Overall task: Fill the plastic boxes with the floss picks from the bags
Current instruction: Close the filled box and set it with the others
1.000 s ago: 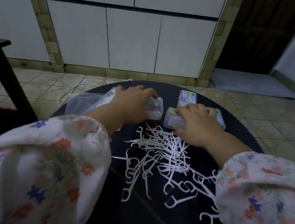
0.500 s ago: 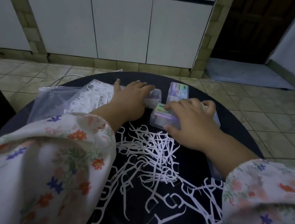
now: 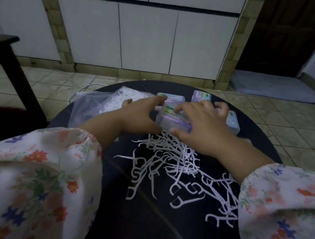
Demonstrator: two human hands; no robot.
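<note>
Both hands gripped one box (image 3: 172, 119): left hand (image 3: 139, 117) curled round its left end, right hand (image 3: 202, 125) clamped on top, above loose picks (image 3: 168, 165).

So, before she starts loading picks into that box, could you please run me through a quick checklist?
1. Box held: ok. Left hand and right hand both grip the nearest plastic box.
2. Lid open: cannot tell; fingers cover it.
3. Picks within reach: ok. Loose floss picks lie just in front of the box.
4. Bag supply: ok. The bag at left holds more picks.
5. Other boxes nearby: ok. Further boxes lie behind.
</note>
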